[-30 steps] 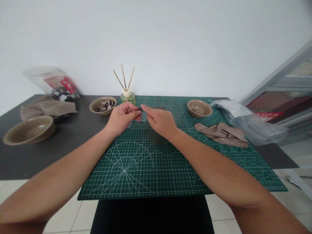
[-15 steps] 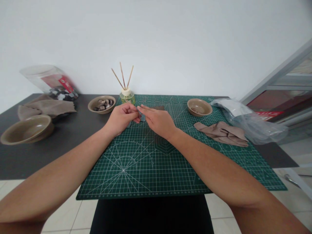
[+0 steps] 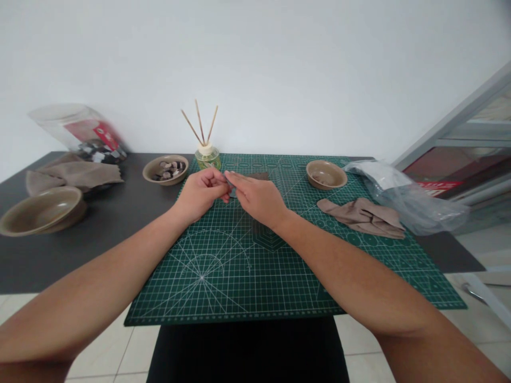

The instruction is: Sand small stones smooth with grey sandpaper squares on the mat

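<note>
Over the far middle of a green cutting mat [image 3: 239, 290], my two hands meet at the fingertips. My left hand [image 3: 203, 192] is closed, thumb against curled fingers, on a small blue-grey piece [image 3: 232, 192]. Most of this piece is hidden by the fingers, so its kind does not show. My right hand [image 3: 257, 196] lies across it from the right, fingers together and bent over the same piece. Beneath my right hand and wrist, a hexagon pattern [image 3: 269, 239] shows on the mat, along with a dark brownish patch [image 3: 259, 176] behind the knuckles.
Left: a bowl of dark and pale pieces [image 3: 165, 170], another bowl [image 3: 42, 211], a brown cloth [image 3: 75, 175] and a clear tub [image 3: 80, 133]. A reed diffuser [image 3: 207, 157] stands behind my hands. Right: a small bowl [image 3: 326, 175], a crumpled cloth [image 3: 365, 217] and a plastic bag [image 3: 407, 197].
The blue-grey piece shows less between my fingers than before. My hands stay in nearly the same place, with only a small shift of the right fingers. The view has moved slightly.
</note>
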`<state>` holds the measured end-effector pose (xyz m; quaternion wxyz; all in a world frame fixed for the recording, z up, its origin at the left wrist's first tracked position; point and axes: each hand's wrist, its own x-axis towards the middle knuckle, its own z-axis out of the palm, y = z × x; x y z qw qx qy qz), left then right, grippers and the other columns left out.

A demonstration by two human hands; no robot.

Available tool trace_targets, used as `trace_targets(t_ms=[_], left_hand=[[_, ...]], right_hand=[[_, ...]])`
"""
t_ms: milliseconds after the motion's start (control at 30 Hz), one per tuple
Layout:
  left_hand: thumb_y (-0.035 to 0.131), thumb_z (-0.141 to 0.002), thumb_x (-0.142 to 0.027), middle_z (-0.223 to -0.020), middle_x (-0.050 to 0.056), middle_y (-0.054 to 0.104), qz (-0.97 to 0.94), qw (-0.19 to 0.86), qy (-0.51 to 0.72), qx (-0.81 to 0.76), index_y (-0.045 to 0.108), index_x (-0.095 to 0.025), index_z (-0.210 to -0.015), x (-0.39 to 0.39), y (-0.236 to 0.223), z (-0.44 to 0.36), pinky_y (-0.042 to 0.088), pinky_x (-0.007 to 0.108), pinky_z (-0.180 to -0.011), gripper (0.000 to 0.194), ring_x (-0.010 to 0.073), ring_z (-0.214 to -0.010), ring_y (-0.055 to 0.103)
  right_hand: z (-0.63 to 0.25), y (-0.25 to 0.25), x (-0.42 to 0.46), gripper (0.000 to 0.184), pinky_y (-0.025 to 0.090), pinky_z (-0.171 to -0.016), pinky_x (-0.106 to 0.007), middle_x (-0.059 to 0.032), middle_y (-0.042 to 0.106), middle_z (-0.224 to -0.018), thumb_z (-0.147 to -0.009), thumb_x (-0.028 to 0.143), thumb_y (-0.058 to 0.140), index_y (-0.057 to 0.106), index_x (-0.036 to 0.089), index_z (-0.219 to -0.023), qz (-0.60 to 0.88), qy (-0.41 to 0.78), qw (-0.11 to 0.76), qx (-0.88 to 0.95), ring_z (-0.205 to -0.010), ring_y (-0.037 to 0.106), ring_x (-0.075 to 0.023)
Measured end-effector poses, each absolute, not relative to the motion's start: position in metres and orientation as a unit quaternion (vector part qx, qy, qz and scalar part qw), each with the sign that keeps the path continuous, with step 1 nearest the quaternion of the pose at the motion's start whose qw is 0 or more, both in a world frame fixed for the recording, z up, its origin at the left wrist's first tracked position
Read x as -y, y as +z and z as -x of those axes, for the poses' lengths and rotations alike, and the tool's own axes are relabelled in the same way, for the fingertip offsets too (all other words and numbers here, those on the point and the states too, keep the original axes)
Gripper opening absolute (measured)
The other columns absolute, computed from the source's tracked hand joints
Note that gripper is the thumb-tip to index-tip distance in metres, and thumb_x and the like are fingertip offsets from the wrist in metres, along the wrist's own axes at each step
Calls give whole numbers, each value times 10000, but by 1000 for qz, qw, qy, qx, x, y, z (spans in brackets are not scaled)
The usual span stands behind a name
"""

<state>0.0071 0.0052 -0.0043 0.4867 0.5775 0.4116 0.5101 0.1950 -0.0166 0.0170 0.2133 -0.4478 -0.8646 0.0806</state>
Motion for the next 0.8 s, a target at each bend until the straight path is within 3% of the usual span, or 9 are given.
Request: trace_targets(t_ms=[200, 533, 800], left_hand=[[762, -632, -93, -580, -52, 678, -589, 479, 500, -417, 629, -187, -699, -5, -5, -7, 522, 196, -497, 176, 90, -473, 626], [871, -663, -167, -643, -12, 750, -536, 531, 528, -389, 621, -191, -756, -2, -3, -10, 607, 235, -539, 268, 130, -520, 701], [806, -667, -135, -622, -43, 705, -574, 514, 503, -393, 601, -201, -759, -1, -3, -9, 620, 241, -591, 234, 127, -550, 711]], right_hand=[[-192, 18, 19, 561, 568, -1225, -407, -84, 586, -1656, -1087, 72, 484, 567, 168, -1633, 439, 89, 209, 870, -1470, 665, -219], [-194, 17, 18, 531, 582, -1194, -369, -69, 666, -1584, -1100, 96, 482, 606, 194, -1608, 464, 97, 238, 848, -1414, 711, -210], [-192, 12, 16, 547, 580, -1196, -366, -36, 619, -1635, -1105, 108, 478, 589, 238, -1625, 438, 90, 238, 862, -1467, 668, -188]])
